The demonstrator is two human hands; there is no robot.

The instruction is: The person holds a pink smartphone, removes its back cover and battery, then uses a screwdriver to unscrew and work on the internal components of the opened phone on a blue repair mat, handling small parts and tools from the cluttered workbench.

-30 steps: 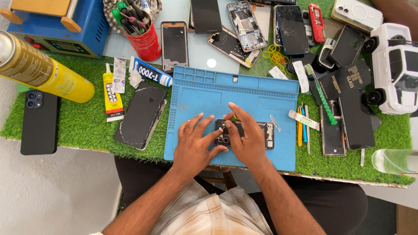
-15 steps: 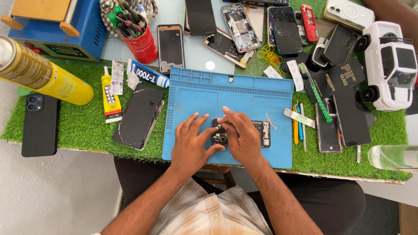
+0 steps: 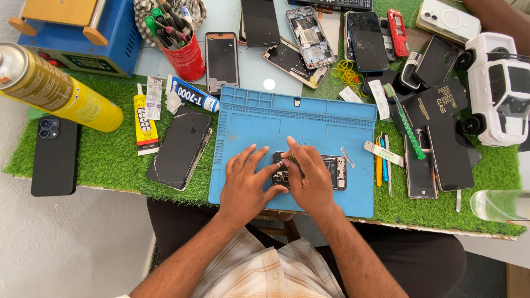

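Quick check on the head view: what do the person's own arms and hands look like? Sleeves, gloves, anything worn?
Both are bare: no gloves, rings, watch or bands show on the left hand or the right hand. The forearms are uncovered down to the bottom edge of the picture, so no sleeve reaches them. Between the arms a light checked shirt in cream with thin orange lines shows, above dark trousers.

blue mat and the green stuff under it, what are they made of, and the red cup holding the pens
The blue mat looks like soft matte silicone or rubber: moulded compartments along its top edge, no shine. The green surface is artificial grass, likely plastic, with short tufted blades. The red cup seems glossy, perhaps plastic or painted metal; I cannot tell which. Both hands rest on an opened phone on the mat.
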